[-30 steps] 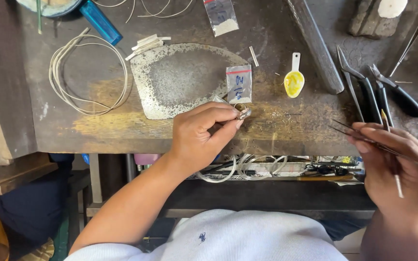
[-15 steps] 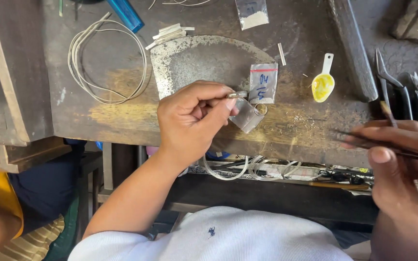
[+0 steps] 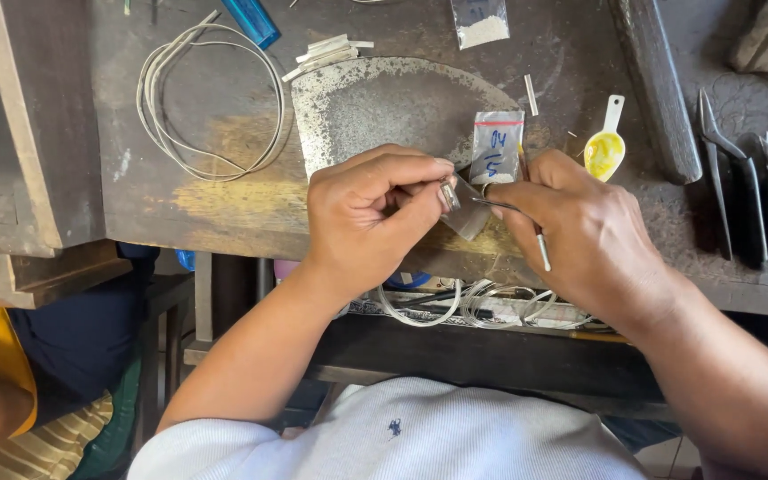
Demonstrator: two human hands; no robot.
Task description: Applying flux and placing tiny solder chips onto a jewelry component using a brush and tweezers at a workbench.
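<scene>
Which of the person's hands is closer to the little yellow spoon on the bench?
The right hand. It sits just below and left of the yellow spoon, holding tweezers. The left hand is farther left, beyond the small plastic bag, pinching a small metal piece.

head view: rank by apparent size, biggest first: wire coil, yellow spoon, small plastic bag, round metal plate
1. round metal plate, partly hidden by the hands
2. wire coil, a wide loop, close to the plate in span
3. small plastic bag
4. yellow spoon, close to the bag, so that order is unsure
</scene>
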